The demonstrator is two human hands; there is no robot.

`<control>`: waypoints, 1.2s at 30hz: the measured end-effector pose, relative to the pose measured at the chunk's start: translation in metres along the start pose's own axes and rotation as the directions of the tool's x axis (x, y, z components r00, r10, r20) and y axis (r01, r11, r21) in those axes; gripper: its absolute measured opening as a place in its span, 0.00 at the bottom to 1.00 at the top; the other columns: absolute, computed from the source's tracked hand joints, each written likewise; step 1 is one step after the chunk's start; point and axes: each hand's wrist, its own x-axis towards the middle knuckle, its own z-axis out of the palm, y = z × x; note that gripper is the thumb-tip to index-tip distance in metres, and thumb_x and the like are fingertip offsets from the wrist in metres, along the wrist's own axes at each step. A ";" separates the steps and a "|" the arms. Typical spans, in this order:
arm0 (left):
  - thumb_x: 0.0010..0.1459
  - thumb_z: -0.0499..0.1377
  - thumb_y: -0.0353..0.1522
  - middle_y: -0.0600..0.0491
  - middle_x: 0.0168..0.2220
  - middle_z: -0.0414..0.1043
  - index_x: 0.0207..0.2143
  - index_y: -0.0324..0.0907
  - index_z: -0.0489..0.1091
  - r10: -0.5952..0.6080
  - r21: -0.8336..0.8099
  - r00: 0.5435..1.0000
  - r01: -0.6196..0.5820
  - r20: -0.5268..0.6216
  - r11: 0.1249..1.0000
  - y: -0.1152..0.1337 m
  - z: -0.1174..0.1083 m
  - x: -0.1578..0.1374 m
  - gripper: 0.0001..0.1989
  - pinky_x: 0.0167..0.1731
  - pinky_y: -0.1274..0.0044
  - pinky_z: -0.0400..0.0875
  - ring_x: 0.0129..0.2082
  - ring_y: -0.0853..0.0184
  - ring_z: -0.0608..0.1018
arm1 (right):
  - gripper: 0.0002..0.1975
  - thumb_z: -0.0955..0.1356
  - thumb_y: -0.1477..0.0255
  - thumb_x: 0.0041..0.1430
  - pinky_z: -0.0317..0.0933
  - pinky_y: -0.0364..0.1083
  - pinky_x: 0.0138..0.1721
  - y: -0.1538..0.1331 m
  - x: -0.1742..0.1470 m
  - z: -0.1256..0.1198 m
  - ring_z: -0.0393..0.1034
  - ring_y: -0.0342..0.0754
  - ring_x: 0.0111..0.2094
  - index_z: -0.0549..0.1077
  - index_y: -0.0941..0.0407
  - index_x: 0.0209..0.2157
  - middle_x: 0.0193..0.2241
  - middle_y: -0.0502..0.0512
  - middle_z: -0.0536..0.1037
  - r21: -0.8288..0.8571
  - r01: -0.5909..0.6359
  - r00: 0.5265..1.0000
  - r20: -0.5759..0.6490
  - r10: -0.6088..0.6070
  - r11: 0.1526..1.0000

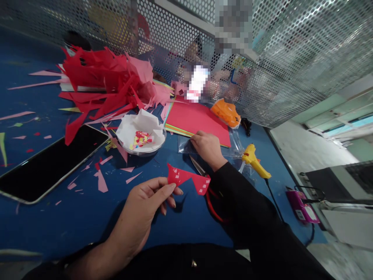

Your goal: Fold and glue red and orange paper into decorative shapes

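Note:
My left hand pinches a red paper cutout between thumb and fingers; small pale squares dot both of its ends and a notch is cut in its lower edge. My right hand is closed, its fingertips bent down at the front edge of a stack of coloured paper with red on top, over a clear plastic sleeve. What its fingers hold, if anything, is hidden. Beneath my right forearm lie scissors with red handles, partly covered. A bowl lined with white paper holds tiny coloured paper bits.
A heap of red and pink paper scraps lies back left, near a dark-screened tablet or phone. Rightward are an orange packet, a yellow glue gun with its cord and a purple box. A perforated metal screen borders the back.

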 end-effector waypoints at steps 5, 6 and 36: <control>0.51 0.68 0.40 0.52 0.26 0.78 0.25 0.43 0.79 0.008 -0.015 1.000 -0.008 0.004 1.000 0.000 0.000 0.000 0.10 0.19 0.84 0.61 0.22 0.74 0.71 | 0.16 0.59 0.73 0.71 0.51 0.48 0.35 -0.002 0.002 0.007 0.72 0.50 0.38 0.77 0.59 0.39 0.40 0.62 0.79 0.021 0.029 0.999 -0.030 -0.029 0.999; 0.51 0.68 0.40 0.52 0.26 0.78 0.25 0.43 0.79 0.006 -0.016 1.000 -0.006 0.007 1.000 -0.001 -0.001 0.000 0.10 0.19 0.84 0.61 0.22 0.74 0.71 | 0.16 0.58 0.74 0.71 0.52 0.48 0.35 -0.002 0.003 0.009 0.72 0.51 0.38 0.77 0.60 0.40 0.40 0.63 0.79 0.035 0.029 0.999 -0.037 -0.027 0.999; 0.48 0.70 0.43 0.50 0.29 0.79 0.29 0.41 0.80 0.122 0.137 0.993 -0.121 0.005 0.983 -0.001 0.000 0.007 0.14 0.20 0.83 0.61 0.24 0.73 0.70 | 0.06 0.70 0.67 0.56 0.67 0.51 0.47 -0.018 -0.097 -0.056 0.77 0.50 0.41 0.76 0.54 0.30 0.37 0.56 0.83 0.968 -0.023 0.953 -0.055 0.299 0.251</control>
